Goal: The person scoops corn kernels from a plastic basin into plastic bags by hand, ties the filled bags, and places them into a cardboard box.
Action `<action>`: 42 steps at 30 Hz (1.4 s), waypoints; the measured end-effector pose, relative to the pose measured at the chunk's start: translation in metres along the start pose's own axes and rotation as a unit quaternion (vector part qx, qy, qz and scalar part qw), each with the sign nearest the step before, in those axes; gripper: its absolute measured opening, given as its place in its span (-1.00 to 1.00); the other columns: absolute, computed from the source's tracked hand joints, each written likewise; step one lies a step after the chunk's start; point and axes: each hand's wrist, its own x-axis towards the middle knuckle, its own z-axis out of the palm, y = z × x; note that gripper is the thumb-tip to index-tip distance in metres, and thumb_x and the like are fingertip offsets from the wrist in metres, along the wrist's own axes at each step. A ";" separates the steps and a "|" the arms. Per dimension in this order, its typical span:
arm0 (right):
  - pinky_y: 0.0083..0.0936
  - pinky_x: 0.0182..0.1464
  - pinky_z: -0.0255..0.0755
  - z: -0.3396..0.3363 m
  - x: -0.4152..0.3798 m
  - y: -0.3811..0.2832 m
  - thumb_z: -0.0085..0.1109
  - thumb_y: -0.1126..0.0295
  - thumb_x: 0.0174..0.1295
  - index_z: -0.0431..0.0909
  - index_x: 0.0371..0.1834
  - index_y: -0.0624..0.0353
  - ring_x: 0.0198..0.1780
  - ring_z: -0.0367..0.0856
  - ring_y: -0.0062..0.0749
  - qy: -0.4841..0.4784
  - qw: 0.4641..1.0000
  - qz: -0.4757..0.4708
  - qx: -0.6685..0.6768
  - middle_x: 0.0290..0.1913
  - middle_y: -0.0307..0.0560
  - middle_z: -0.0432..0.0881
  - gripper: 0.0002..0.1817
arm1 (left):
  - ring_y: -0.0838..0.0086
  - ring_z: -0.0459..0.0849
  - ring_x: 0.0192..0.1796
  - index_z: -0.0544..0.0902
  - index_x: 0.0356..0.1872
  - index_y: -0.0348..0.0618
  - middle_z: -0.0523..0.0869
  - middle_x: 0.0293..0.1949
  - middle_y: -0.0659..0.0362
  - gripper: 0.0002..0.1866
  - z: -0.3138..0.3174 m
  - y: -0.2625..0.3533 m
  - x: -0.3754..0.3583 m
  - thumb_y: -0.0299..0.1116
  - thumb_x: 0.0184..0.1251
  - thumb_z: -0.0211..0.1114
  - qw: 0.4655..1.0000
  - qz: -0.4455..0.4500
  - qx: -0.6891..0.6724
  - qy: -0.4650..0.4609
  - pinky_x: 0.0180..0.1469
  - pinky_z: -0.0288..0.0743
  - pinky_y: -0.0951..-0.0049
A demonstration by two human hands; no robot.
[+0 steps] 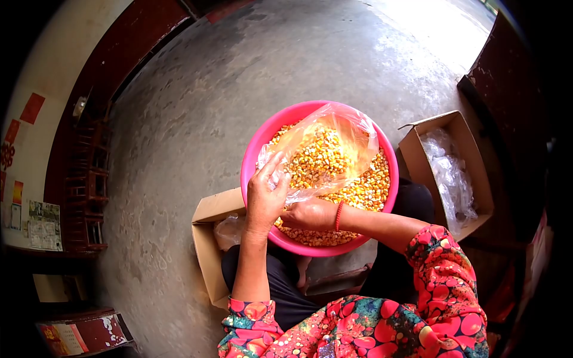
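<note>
A pink basin [253, 155] full of loose yellow corn kernels [375, 185] stands between the knees. On the kernels lies a clear plastic bag [364, 128] with corn inside, its mouth toward the body. My left hand [267, 194] grips the left edge of the bag between thumb and fingers. Close beside it, my right hand [310, 215], with a red bracelet at the wrist, is at the near edge of the bag. Its fingers are curled and partly hidden, so what they hold cannot be made out.
An open cardboard box [477, 173] with clear plastic bags [447, 173] stands at the right. Another cardboard box [209, 262] with a plastic bag is at the left of the basin. Wooden stools [89, 185] line the left wall on the concrete floor [173, 137].
</note>
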 end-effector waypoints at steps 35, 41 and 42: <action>-0.62 -0.12 0.41 -0.124 0.003 0.045 0.06 0.25 0.35 0.53 -0.36 0.24 -0.24 0.53 -0.65 0.204 0.809 0.260 0.487 -0.33 -0.27 0.59 -0.74 | 0.18 0.59 0.12 0.52 0.09 -0.34 0.62 0.02 -0.13 -0.59 0.003 0.008 -0.001 -0.58 0.15 0.20 0.999 -0.013 -0.032 0.015 0.16 0.41 0.33; -0.54 -0.21 0.51 -0.130 0.012 0.004 0.02 0.35 0.36 0.57 -0.17 0.38 -0.26 0.61 -0.54 -0.203 0.734 0.127 0.636 -0.24 -0.09 0.65 -0.74 | 0.21 0.60 0.11 0.52 0.09 -0.36 0.63 0.02 -0.11 -0.58 -0.001 0.013 -0.002 -0.58 0.15 0.21 0.999 -0.022 -0.025 0.015 0.15 0.41 0.36; -0.50 -0.17 0.51 -0.117 0.014 0.000 0.02 0.37 0.34 0.57 -0.15 0.37 -0.21 0.61 -0.47 -0.233 0.756 0.087 0.606 -0.23 -0.07 0.66 -0.75 | 0.21 0.60 0.11 0.52 0.09 -0.37 0.63 0.02 -0.10 -0.58 0.000 0.013 -0.002 -0.58 0.15 0.22 1.000 -0.018 -0.017 0.018 0.15 0.41 0.36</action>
